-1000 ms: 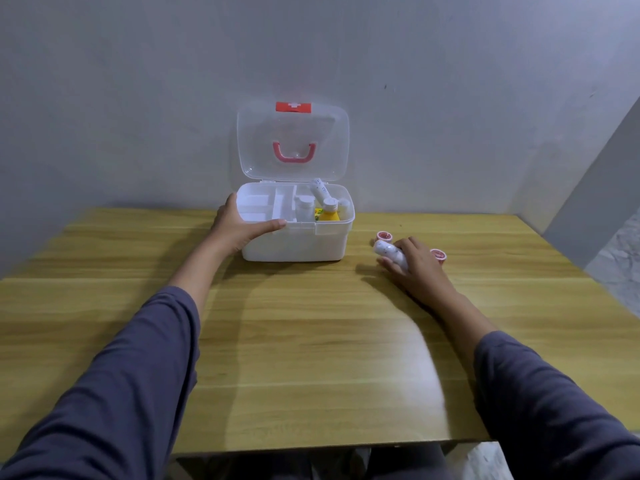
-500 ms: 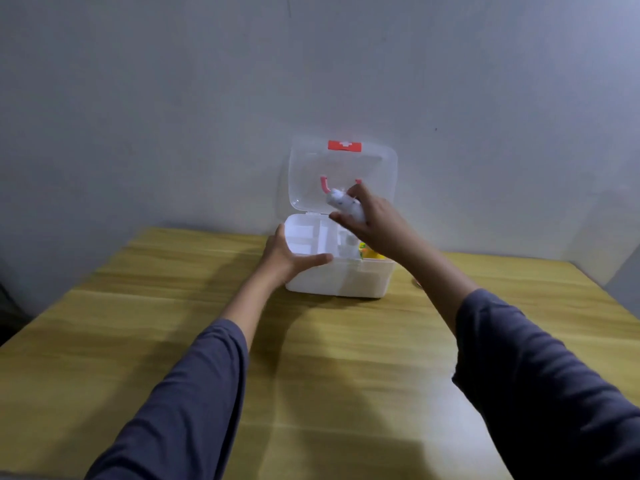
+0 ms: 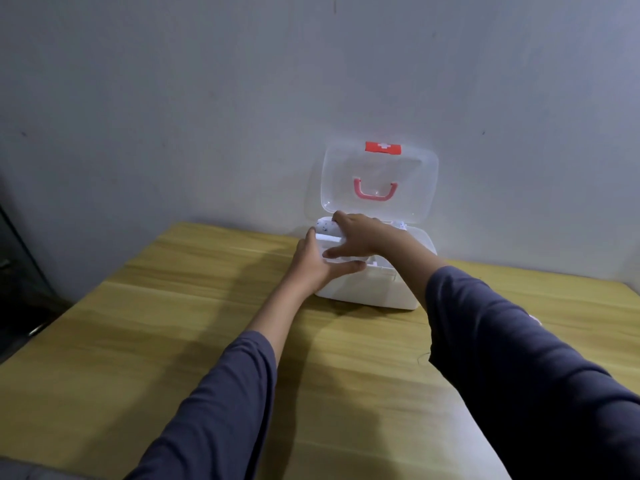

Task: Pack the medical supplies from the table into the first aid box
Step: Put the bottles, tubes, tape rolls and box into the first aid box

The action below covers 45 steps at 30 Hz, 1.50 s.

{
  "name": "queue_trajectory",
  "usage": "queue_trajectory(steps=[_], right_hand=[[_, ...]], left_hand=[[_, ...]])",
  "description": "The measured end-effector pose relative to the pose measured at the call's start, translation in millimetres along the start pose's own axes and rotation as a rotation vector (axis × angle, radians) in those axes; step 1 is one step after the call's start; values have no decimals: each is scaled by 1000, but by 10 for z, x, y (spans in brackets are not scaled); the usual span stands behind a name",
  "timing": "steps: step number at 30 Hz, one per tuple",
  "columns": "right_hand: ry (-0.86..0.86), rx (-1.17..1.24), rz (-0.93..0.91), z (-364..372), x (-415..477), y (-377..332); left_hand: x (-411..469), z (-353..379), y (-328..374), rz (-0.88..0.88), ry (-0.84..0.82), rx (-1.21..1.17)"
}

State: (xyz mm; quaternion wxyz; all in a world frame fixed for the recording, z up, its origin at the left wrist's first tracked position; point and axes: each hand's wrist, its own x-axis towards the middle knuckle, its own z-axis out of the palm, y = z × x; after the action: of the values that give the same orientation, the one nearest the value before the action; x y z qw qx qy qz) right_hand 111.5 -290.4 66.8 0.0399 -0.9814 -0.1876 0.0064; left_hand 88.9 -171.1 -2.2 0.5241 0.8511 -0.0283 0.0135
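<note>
White bottle, gripped in right hand: lower upright into free compartment; left hand, spread open, steadies first aid box.

Right hand with white bottle now down inside box.

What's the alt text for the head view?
Right hand lowers a white bottle into an open first aid box on a wooden table; left hand steadies the box's front left corner. Clear lid stands upright.
</note>
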Motion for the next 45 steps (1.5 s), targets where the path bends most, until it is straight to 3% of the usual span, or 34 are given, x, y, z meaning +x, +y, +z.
queue_trajectory(steps=[8,13,23,28,37,45], right_hand=[[-71,214,56,-139,-25,54],[-116,196,57,-186,-100,73],[28,321,74,-117,-77,-28],[42,547,113,-162,-100,-47],[156,661,338,-156,17,118],[160,479,386,-79,-18,155]], left_hand=[[-4,7,8,6,15,9],[-5,22,16,5,21,18],[-15,1,38,5,30,49],[-21,3,30,37,34,29],[-33,-6,2,58,38,-19],[9,3,-56,54,23,-60]])
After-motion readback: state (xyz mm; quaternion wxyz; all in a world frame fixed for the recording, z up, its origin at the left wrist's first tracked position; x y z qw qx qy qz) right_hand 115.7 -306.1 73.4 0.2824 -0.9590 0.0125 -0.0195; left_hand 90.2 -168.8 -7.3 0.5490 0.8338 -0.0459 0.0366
